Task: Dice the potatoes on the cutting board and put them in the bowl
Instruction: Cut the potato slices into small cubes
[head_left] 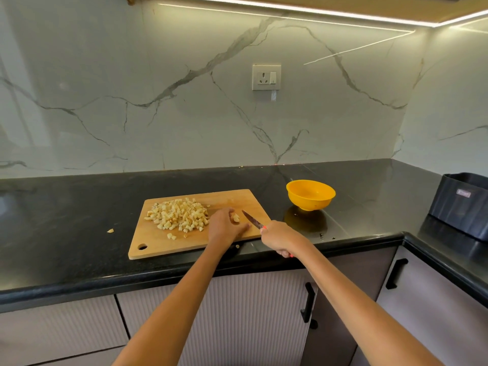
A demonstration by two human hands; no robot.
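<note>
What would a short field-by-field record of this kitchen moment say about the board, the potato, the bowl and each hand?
cutting board: wooden, on black counter
diced potato pile: on the board's left half
bowl: yellow, right of board, looks empty
left hand: holds a last potato piece on the board
right hand: grips a knife, blade beside that piece
stray bit: on the counter, left of the board

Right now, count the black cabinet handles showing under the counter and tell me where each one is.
2. One handle is on the cabinet door below the right hand; the other handle is on the door further right, near the counter's corner. More may lie outside the picture.
</note>
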